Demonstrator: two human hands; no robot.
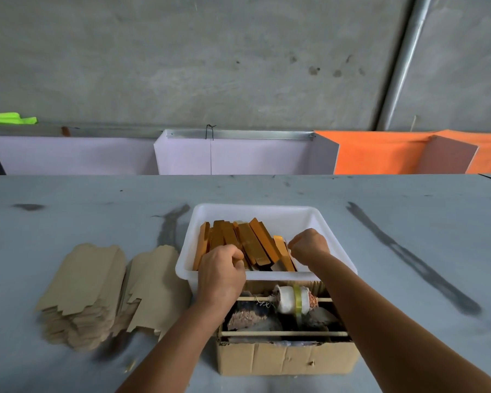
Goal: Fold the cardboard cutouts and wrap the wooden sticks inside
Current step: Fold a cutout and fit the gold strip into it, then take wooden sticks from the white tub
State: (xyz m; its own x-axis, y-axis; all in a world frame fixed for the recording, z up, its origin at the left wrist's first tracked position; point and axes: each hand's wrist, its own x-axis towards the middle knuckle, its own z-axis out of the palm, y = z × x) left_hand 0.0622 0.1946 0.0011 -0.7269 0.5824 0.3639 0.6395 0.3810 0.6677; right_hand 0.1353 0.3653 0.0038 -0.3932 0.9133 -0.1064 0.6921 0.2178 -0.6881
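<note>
A white plastic tub on the grey table holds several orange-brown wooden sticks lying side by side. My left hand reaches over the tub's near rim, its fingers curled round the near ends of the sticks on the left. Over the tub's right part, my right hand is curled into a fist beside the rightmost stick; what it pinches cannot be made out. Two stacks of flat brown cardboard cutouts lie on the table left of the tub.
In front of the tub stands an open cardboard box with two thin rods across its top and a white spool with yellow tape inside. White and orange panels stand along the table's far edge.
</note>
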